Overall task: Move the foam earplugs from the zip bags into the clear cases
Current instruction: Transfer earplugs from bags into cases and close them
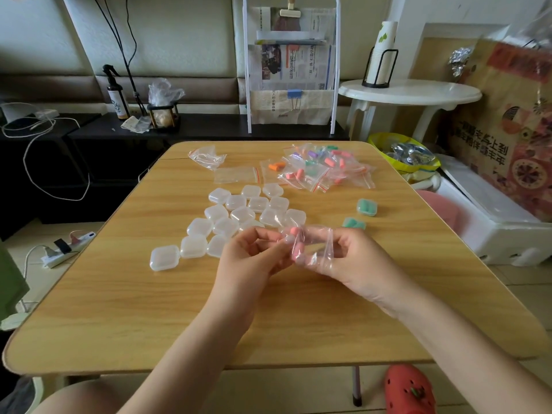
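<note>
Head view: pink earplugs [294, 231] inside zip bag [316, 243].

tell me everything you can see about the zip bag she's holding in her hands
The zip bag is small, of clear, thin, crinkled plastic, held up above the wooden table between both hands. The left hand pinches its left side and the right hand grips its right side, fingers showing through the film. Inside are pink foam earplugs, at least two. It is bunched and creased, not flat. Whether its zip is open cannot be told.
</note>
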`<move>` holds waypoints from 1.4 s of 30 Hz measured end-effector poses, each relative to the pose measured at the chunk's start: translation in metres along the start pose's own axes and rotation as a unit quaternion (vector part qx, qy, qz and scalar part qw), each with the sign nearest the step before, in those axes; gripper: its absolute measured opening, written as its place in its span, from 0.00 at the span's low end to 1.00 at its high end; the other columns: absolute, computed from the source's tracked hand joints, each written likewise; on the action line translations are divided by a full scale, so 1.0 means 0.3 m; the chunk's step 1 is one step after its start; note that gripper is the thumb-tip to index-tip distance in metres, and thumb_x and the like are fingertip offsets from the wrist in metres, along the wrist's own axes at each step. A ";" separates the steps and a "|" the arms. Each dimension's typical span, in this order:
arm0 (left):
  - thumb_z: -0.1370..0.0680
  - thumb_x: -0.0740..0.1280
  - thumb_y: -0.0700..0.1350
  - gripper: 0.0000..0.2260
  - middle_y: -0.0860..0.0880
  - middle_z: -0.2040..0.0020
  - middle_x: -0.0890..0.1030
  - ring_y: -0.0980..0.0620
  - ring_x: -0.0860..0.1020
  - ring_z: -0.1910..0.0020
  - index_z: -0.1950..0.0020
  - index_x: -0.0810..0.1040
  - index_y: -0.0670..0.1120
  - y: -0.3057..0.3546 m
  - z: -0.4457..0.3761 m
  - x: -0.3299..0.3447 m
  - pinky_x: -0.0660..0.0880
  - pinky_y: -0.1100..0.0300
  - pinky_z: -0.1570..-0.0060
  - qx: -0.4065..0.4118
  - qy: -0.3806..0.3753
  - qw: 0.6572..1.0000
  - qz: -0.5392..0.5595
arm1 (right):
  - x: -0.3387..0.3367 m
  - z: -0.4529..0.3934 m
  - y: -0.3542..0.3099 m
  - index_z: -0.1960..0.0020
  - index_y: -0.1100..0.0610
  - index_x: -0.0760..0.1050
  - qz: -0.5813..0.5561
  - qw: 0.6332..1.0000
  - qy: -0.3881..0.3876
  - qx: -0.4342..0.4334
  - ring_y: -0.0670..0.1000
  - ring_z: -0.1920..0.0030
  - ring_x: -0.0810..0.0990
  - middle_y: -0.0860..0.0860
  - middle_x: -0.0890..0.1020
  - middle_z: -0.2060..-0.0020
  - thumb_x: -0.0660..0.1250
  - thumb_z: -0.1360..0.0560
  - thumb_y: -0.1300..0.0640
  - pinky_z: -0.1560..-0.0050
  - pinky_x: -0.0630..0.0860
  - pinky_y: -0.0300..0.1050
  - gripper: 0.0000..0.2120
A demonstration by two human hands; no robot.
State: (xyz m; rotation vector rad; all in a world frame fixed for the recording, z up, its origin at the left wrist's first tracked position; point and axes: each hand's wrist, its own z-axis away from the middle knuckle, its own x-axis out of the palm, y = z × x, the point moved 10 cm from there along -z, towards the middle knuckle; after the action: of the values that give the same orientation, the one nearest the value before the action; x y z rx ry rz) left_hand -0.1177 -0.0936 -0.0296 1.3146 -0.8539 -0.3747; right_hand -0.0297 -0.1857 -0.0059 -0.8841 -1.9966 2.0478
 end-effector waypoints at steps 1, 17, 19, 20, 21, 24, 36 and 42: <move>0.28 0.71 0.37 0.04 0.44 0.65 0.79 0.51 0.77 0.66 0.60 0.76 0.41 -0.007 0.000 -0.005 0.77 0.65 0.64 -0.007 0.006 1.000 0.005 | -0.015 0.000 -0.008 0.48 0.46 0.82 0.024 0.999 0.033 -0.016 0.35 0.47 0.79 0.37 0.84 0.51 0.75 0.33 0.52 0.44 0.72 0.29 0.13; 0.22 0.65 0.35 0.05 0.47 0.69 0.75 0.54 0.81 0.68 0.58 0.73 0.39 -0.010 -0.026 -0.111 0.79 0.66 0.63 -0.033 0.116 0.985 0.122 | -0.060 -0.014 -0.016 0.51 0.59 0.79 -0.075 0.993 0.085 -0.043 0.50 0.61 0.84 0.53 0.85 0.61 0.68 0.27 0.58 0.65 0.79 0.39 0.07; 0.22 0.64 0.35 0.05 0.46 0.67 0.76 0.53 0.81 0.66 0.58 0.72 0.39 -0.024 -0.018 -0.102 0.79 0.65 0.63 -0.045 0.117 0.981 0.149 | -0.070 -0.009 -0.032 0.53 0.56 0.79 -0.064 0.990 0.107 -0.064 0.47 0.61 0.83 0.50 0.84 0.61 0.68 0.29 0.54 0.65 0.78 0.39 0.07; 0.21 0.63 0.35 0.05 0.45 0.65 0.76 0.52 0.81 0.65 0.57 0.72 0.39 -0.034 -0.016 -0.093 0.79 0.65 0.64 -0.054 0.112 0.978 0.165 | -0.073 -0.003 -0.043 0.54 0.55 0.79 -0.056 0.988 0.120 -0.080 0.45 0.60 0.82 0.49 0.84 0.61 0.68 0.29 0.53 0.65 0.78 0.38 0.07; 0.21 0.63 0.35 0.04 0.44 0.63 0.76 0.51 0.81 0.64 0.56 0.72 0.39 -0.043 -0.014 -0.085 0.79 0.65 0.65 -0.063 0.109 0.976 0.180 | -0.078 0.004 -0.056 0.55 0.54 0.80 -0.047 0.985 0.136 -0.098 0.43 0.59 0.81 0.48 0.83 0.59 0.68 0.29 0.53 0.64 0.78 0.38 0.07; 0.21 0.62 0.34 0.04 0.44 0.63 0.75 0.51 0.80 0.65 0.56 0.72 0.38 -0.049 -0.011 -0.080 0.79 0.65 0.66 -0.071 0.116 0.970 0.202 | -0.097 0.015 -0.081 0.54 0.57 0.80 -0.035 0.975 0.177 -0.132 0.42 0.57 0.79 0.50 0.81 0.52 0.68 0.30 0.50 0.63 0.78 0.37 0.11; 0.17 0.55 0.39 0.09 0.37 0.52 0.79 0.42 0.83 0.63 0.44 0.70 0.34 -0.093 0.006 0.012 0.81 0.52 0.65 -0.198 0.055 0.891 0.404 | -0.066 0.055 -0.190 0.54 0.53 0.83 0.031 0.960 0.163 -0.225 0.47 0.55 0.80 0.48 0.83 0.57 0.72 0.31 0.52 0.53 0.76 0.39 0.07; 0.20 0.58 0.38 0.12 0.45 0.73 0.73 0.52 0.77 0.77 0.62 0.72 0.38 -0.126 0.045 0.062 0.76 0.62 0.77 -0.272 0.038 0.876 0.396 | 0.111 0.069 -0.190 0.41 0.51 0.79 0.232 0.928 0.085 -0.280 0.44 0.48 0.75 0.44 0.82 0.53 0.72 0.31 0.53 0.44 0.71 0.36 0.19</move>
State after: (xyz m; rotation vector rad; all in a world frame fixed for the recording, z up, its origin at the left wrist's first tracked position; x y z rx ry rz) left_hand -0.1070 -0.1250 -0.0588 0.3852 -1.0446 0.0964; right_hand -0.0837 -0.1811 0.0370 -1.7191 -2.4918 1.4891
